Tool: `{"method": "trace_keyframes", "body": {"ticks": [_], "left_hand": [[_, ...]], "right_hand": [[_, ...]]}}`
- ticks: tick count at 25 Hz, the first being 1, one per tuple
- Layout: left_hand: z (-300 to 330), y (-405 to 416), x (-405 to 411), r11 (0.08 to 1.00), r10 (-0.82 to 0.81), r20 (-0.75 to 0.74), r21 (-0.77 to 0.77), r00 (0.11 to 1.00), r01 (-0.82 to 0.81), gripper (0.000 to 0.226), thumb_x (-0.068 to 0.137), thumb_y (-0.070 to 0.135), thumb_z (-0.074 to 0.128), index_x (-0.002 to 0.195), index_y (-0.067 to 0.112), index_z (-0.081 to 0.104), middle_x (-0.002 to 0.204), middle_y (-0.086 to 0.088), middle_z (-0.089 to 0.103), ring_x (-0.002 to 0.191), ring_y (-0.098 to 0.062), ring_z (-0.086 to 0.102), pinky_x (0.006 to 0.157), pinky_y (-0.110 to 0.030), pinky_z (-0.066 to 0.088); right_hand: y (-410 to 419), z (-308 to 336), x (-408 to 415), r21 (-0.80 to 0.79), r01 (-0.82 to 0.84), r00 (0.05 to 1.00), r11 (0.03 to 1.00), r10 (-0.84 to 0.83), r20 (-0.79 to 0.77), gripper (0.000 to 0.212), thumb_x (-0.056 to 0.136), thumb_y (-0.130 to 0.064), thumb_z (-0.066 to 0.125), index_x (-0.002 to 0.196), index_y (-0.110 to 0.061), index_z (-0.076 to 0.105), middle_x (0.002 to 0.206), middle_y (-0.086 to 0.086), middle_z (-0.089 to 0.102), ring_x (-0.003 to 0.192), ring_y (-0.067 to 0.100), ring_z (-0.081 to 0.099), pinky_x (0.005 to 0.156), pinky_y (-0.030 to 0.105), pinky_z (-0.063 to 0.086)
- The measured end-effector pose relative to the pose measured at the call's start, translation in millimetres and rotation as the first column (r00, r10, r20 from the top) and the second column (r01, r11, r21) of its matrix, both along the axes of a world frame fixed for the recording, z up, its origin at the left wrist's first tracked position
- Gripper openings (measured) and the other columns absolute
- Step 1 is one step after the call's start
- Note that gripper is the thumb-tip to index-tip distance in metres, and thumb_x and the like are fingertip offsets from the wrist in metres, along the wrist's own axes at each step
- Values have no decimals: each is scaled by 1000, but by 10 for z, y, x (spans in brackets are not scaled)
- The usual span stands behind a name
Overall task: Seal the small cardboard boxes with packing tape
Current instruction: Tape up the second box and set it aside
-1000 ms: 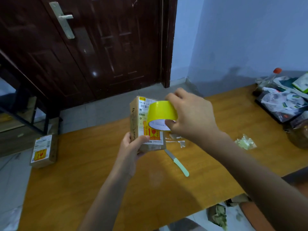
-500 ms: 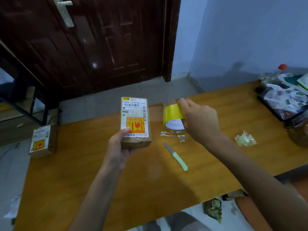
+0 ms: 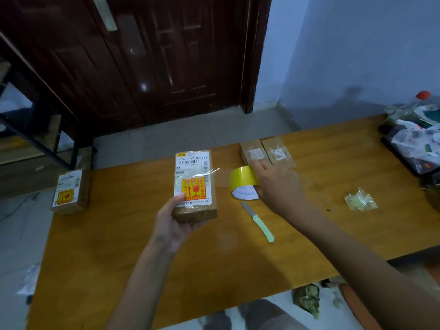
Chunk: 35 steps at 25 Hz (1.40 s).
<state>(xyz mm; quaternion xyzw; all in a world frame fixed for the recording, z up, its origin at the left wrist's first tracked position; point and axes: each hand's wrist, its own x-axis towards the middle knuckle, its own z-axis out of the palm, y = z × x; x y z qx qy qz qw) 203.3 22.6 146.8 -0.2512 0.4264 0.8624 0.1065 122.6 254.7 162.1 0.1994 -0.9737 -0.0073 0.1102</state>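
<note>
Head view: left hand (image 3: 175,222) grips the small cardboard box (image 3: 194,185) by its near end, thumb on the label face, fingers curled under, box raised off the worktop (image 3: 142,258), label up; right hand (image 3: 276,184) grips the yellow tape roll (image 3: 242,184), thumb looks to be inside the core and fingers over the outer rim, roll just above or on the worktop, cannot tell which; a clear strip runs from the roll across to the box's label face, so roll and box are joined by tape; judged: box is light, stiff card, held easily one-handed, fragile sticker so don't crush the sides, best held at the short end or long edges, clear of the tape line; glossy label and film probably slick, tape strip thin, floppy and sticky, will fold on itself if slack, keep it taut; roll is rigid, hold through the core so it can spin; green-handled knife (image 3: 258,221) lies near the roll for the cut; two more boxes (image 3: 267,152) sit at the far edge behind the right hand, another box (image 3: 70,191) at the left edge, crumpled plastic (image 3: 360,200) to the right
</note>
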Motion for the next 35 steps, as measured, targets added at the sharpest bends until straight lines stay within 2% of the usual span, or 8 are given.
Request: {"method": "trace_keyframes", "body": {"ticks": [5,9,13,17,20,23,28,35], "left_hand": [[-821,-77,166,999,51,190,-8,980,-51,32,91,17,49,117,2,58,87,-11,74,74,-20,72,59,-29,58],[-1445,-162,300,941,-71,345,-289,936,177,66,86,38,58,140,2,43,118,-9,67,102,-20,65,85,-31,52],[-2103,-329,453,553,-248,481,-642,841,531,107,66,91,37,140,14,45,141,-6,47,136,-27,37,114,-45,26],[-2079,-366,452,55,-313,553,-801,772,596,84,88,73,10,120,14,60,111,-8,52,111,-27,44,97,-39,33],[-1985,-359,445,-134,-327,644,-756,691,641,80,91,65,7,124,11,56,117,-10,50,112,-29,46,91,-38,40],[-1816,-389,340,-145,-241,696,-715,677,684,62,96,58,29,122,7,53,120,-13,52,112,-31,50,84,-38,42],[-1577,-78,-224,-251,-134,182,-957,974,144,18,91,20,50,89,2,54,94,-17,56,90,-35,51,79,-43,39],[-1972,120,-370,-409,-159,367,-869,917,277,34,95,29,28,93,8,55,93,-10,56,89,-29,51,78,-41,39]], "right_hand": [[-160,-673,32,66,-29,987,997,18,157,39,55,-13,80,88,-13,61,66,-1,55,37,21,37,40,18,10],[-310,-1255,75,158,-65,969,985,25,244,38,44,-2,78,75,-13,59,63,-1,54,34,20,31,44,17,0],[-400,-1603,104,165,-99,958,981,49,283,41,35,-1,80,68,-13,59,60,1,52,30,19,38,48,16,-5],[-370,-1667,167,210,-116,961,971,56,272,41,38,-1,81,73,-13,63,69,2,60,33,17,41,44,17,1],[-364,-1670,171,203,-122,963,971,66,263,46,36,-4,83,77,-16,67,69,2,60,35,16,45,42,17,8],[-350,-1695,185,160,-126,957,979,77,281,50,35,-5,85,81,-17,68,73,3,61,37,17,48,41,18,12],[-304,-1741,227,97,-107,950,990,73,303,52,44,-2,85,90,-17,67,88,10,65,40,20,51,40,17,17],[-203,-1903,249,59,16,950,998,-33,311,54,53,-3,80,101,-18,62,112,8,63,41,23,52,41,19,18]]}}
